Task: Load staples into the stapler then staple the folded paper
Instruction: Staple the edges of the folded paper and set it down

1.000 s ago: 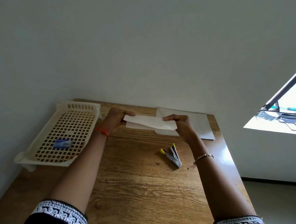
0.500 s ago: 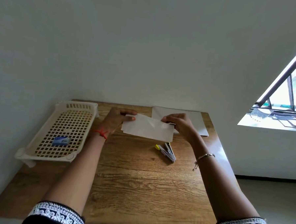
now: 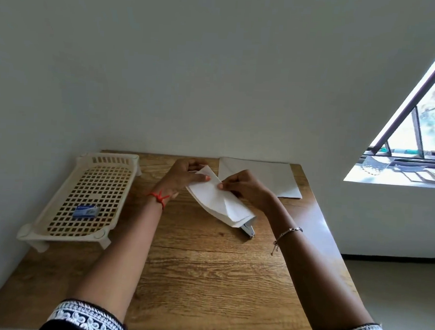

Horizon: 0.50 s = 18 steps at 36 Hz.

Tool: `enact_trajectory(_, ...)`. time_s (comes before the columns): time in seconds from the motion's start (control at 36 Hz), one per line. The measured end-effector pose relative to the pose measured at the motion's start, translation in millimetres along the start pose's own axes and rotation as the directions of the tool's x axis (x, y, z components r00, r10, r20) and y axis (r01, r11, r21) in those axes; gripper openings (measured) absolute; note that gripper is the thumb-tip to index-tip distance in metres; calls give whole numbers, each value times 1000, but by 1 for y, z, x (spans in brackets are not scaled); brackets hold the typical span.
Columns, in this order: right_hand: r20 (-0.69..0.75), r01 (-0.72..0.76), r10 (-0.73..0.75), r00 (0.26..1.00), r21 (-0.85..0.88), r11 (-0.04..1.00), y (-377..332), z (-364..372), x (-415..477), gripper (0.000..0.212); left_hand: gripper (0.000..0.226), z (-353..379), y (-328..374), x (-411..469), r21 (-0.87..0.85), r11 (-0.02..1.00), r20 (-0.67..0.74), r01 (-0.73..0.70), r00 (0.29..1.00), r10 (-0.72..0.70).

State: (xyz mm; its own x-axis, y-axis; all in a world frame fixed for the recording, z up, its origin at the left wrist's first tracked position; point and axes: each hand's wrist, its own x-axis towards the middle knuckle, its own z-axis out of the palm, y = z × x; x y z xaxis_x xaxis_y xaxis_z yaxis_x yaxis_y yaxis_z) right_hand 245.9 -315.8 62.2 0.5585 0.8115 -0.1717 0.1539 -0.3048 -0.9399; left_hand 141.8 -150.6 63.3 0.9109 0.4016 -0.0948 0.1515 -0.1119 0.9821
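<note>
A folded white paper (image 3: 218,199) hangs tilted above the middle of the wooden table (image 3: 205,277). My left hand (image 3: 183,177) pinches its far upper end, and my right hand (image 3: 245,187) grips its upper edge just to the right. The paper's low end covers most of the metal stapler (image 3: 248,230), whose rear tip sticks out on the table. A small blue staple box (image 3: 86,211) lies in the cream plastic basket (image 3: 57,228) at the left.
A stack of white sheets (image 3: 268,177) lies flat at the table's far right, against the wall. The basket stands on short legs along the left edge. A window opens at the right, beyond the table.
Both hands have lifted the folded paper off the stack, brought it nearer and turned it from level to steeply slanted. It now hides the stapler's yellow front end.
</note>
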Motion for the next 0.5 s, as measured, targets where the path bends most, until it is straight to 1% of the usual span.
enact_trajectory(0.06,-71,-12,16,997,59,998,2,3,1,26,35,6,1,-1,-62,998,-36,10,999,-12)
enact_trajectory(0.08,-104,-14,23,994,85,996,3,5,1,27,30,13,11,-2,-83,995,-47,56,997,-60)
enact_trajectory(0.11,-130,-11,25,991,107,994,4,6,2,28,23,10,-2,0,-112,990,-41,88,995,-93)
enact_trajectory(0.14,-147,-5,23,989,125,992,5,8,2,30,18,5,-18,7,-102,986,-39,131,990,-136)
enact_trajectory(0.17,-157,-2,23,987,134,991,6,10,2,32,20,-2,-34,13,-140,972,-83,189,976,-202)
enact_trajectory(0.22,-157,-8,30,987,142,990,5,13,1,31,43,-15,-67,33,-218,931,-148,294,933,-329)
enact_trajectory(0.25,-144,-15,38,989,156,988,5,14,1,31,38,-13,-60,32,-207,945,-143,252,948,-285)
enact_trajectory(0.28,-121,-29,51,991,176,984,5,14,0,30,27,-5,-41,24,-190,958,-152,212,958,-242)
enact_trajectory(0.31,-88,-49,67,994,196,979,5,14,-1,27,22,3,-19,15,-161,973,-146,163,972,-186)
enact_trajectory(0.33,-48,-76,87,995,207,975,6,13,-2,22,24,11,4,3,-144,982,-187,123,971,-149)
enact_trajectory(0.36,-7,-106,110,994,205,973,6,12,-4,17,25,17,20,2,-152,985,-193,83,975,-112)
enact_trajectory(0.39,32,-130,127,991,194,972,6,11,-7,16,26,13,14,1,-154,987,-225,55,970,-89)
enact_trajectory(0.44,102,-168,152,983,166,972,9,11,-11,23,24,8,16,1,-158,986,-270,47,959,-89)
enact_trajectory(0.5,154,-196,166,974,203,959,12,11,-14,23,25,5,17,2,-183,981,-276,66,954,-116)
